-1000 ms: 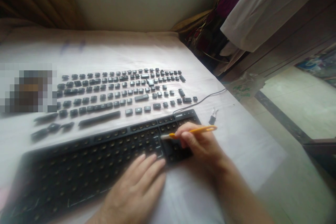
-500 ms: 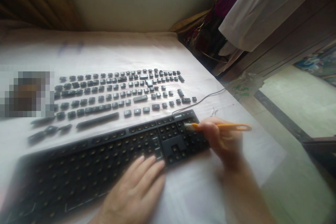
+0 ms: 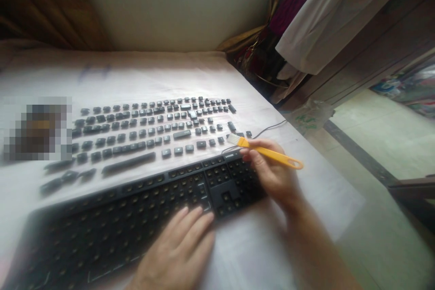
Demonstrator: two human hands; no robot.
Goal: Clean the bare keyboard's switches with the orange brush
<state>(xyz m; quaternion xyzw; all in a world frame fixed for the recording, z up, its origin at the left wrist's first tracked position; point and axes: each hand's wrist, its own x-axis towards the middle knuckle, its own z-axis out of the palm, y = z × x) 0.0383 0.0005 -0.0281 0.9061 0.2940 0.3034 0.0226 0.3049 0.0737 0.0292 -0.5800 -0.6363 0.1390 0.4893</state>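
A black keyboard [image 3: 142,210] with its keycaps taken off lies slanted across the front of the table. My left hand [image 3: 180,244] rests flat on its near edge, fingers stretched out over the lower right of the main key area. In my right hand [image 3: 272,172] is a yellow-handled brush [image 3: 272,153], pinched near the bristle end. Its pale bristles point left and up, raised above the keyboard's far right corner. Loose black keycaps [image 3: 181,134] lie in rows on the cloth beyond the keyboard, a long space bar [image 3: 129,163] among them.
A white cloth [image 3: 152,72] covers the table. The keyboard's thin cable [image 3: 270,127] runs off toward the right edge. Past that edge are a clear plastic bag [image 3: 311,115], hanging white fabric [image 3: 316,41] and pale floor. A blurred-out patch hides something at left.
My right hand has lifted the brush from the number pad up past the keyboard's far edge, turning it so the handle slopes down right. My left hand stays on the keyboard.
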